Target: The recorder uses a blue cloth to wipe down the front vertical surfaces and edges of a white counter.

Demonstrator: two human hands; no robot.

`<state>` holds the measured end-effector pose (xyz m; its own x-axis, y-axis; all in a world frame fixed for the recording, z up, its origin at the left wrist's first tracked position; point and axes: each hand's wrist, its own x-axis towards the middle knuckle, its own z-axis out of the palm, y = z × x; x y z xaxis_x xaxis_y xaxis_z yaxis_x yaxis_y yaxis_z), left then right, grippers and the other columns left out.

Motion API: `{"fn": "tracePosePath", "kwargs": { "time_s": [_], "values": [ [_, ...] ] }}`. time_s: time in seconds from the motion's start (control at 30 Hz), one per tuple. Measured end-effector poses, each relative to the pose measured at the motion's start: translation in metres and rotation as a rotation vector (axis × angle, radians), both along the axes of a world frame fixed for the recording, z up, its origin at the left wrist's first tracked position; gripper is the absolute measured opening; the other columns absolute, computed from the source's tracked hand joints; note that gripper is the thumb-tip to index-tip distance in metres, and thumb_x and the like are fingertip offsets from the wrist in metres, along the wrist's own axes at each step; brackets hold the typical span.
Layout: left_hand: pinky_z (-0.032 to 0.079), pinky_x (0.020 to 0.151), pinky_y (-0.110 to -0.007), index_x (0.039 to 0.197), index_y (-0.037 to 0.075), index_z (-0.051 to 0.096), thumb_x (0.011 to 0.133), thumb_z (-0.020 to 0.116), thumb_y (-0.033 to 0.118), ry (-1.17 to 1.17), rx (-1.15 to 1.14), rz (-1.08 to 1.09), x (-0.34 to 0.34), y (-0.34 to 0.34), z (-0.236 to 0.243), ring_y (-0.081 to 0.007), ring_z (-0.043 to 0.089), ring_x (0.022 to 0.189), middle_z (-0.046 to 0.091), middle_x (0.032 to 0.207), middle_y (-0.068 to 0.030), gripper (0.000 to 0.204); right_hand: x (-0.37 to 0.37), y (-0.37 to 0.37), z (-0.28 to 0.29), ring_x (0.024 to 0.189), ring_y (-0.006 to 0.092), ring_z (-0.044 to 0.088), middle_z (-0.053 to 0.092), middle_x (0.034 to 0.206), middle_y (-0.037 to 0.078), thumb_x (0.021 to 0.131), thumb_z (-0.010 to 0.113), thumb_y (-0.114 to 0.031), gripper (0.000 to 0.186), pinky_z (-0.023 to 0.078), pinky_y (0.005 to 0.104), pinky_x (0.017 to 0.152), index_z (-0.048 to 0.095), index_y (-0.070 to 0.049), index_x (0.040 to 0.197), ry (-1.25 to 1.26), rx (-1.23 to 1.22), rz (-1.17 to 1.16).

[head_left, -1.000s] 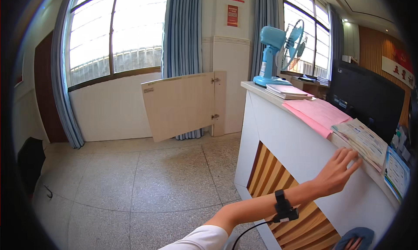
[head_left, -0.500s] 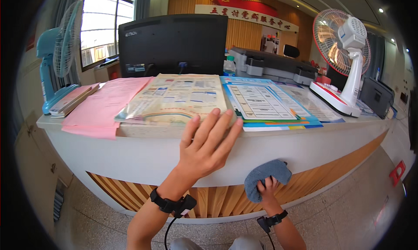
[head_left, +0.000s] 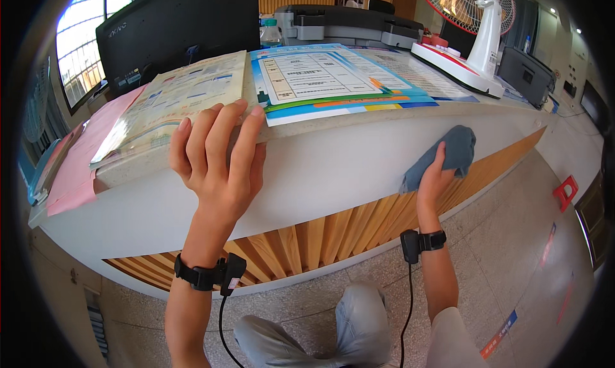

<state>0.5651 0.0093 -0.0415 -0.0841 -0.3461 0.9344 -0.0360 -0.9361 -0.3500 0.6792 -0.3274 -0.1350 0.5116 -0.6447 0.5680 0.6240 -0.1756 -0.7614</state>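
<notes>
My left hand point(head_left: 221, 160) rests at the front edge of the counter point(head_left: 327, 153), its fingers apart and curved over the top beside the papers. Nothing is held in it. A blue-grey cloth point(head_left: 453, 151) is gripped in my right hand point(head_left: 438, 176), pressed against the white front panel at the right. The thumb shows on the cloth, while the other fingers are partly hidden. Just beyond my left fingertips lie a plastic-covered printed sheet point(head_left: 176, 99) and a blue-bordered leaflet point(head_left: 314, 78).
Pink papers point(head_left: 96, 147) hang over the counter's left edge. Behind stand a black monitor point(head_left: 179, 35), a bottle with a green cap point(head_left: 271, 33), a grey printer point(head_left: 346, 25) and a white-and-red fan point(head_left: 483, 44). Wooden slats point(head_left: 301, 243) line the lower front. A red stand point(head_left: 565, 193) is on the floor.
The view has swung right and down. My right hand has carried the cloth up and rightward along the white panel. My left hand still lies on the counter edge, fingers more bent.
</notes>
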Motion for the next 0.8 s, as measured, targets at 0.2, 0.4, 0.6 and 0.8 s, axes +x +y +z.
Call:
{"fn": "tracePosePath", "kwargs": {
  "time_s": [0.2, 0.4, 0.6, 0.8],
  "values": [
    [0.029, 0.108, -0.042, 0.117, 0.014, 0.067, 0.072, 0.068, 0.012, -0.009, 0.018, 0.013, -0.009, 0.01, -0.001, -0.0237, 0.055, 0.113, 0.063, 0.119, -0.0058, 0.045, -0.037, 0.105, 0.01, 0.137, 0.0342, 0.036, 0.039, 0.149, 0.021, 0.092, 0.059, -0.009, 0.05, 0.023, 0.0409, 0.113, 0.045, 0.009, 0.136, -0.198, -0.002, 0.179],
    [0.026, 0.109, -0.046, 0.13, 0.006, 0.058, 0.068, 0.064, 0.016, 0.17, -0.078, -0.195, -0.024, -0.008, 0.01, -0.0319, 0.051, 0.119, 0.059, 0.125, -0.0128, 0.062, -0.099, 0.176, -0.035, 0.127, 0.021, 0.047, 0.046, 0.147, 0.0, 0.06, 0.074, -0.029, 0.078, 0.037, 0.0525, 0.097, 0.055, -0.019, 0.136, -0.469, -1.233, 0.142],
    [0.023, 0.112, -0.048, 0.131, 0.008, 0.056, 0.071, 0.063, 0.014, 0.223, -0.082, -0.101, -0.032, -0.014, 0.008, -0.0315, 0.047, 0.125, 0.057, 0.128, -0.0132, 0.061, -0.082, 0.12, -0.055, 0.13, 0.035, 0.046, 0.052, 0.136, -0.001, 0.059, 0.078, -0.027, 0.084, 0.034, 0.0591, 0.108, 0.052, -0.033, 0.138, -0.341, -1.414, 0.17],
    [0.023, 0.115, -0.053, 0.134, 0.011, 0.053, 0.076, 0.063, 0.008, 0.286, -0.087, -0.109, -0.038, -0.01, 0.006, -0.0324, 0.042, 0.132, 0.051, 0.137, -0.0133, 0.059, -0.029, -0.009, -0.021, 0.133, 0.0443, 0.039, 0.028, 0.156, 0.014, 0.082, 0.071, -0.025, 0.06, 0.042, 0.0491, 0.103, 0.049, -0.002, 0.133, -0.128, -0.866, -0.104]
  ]
}}
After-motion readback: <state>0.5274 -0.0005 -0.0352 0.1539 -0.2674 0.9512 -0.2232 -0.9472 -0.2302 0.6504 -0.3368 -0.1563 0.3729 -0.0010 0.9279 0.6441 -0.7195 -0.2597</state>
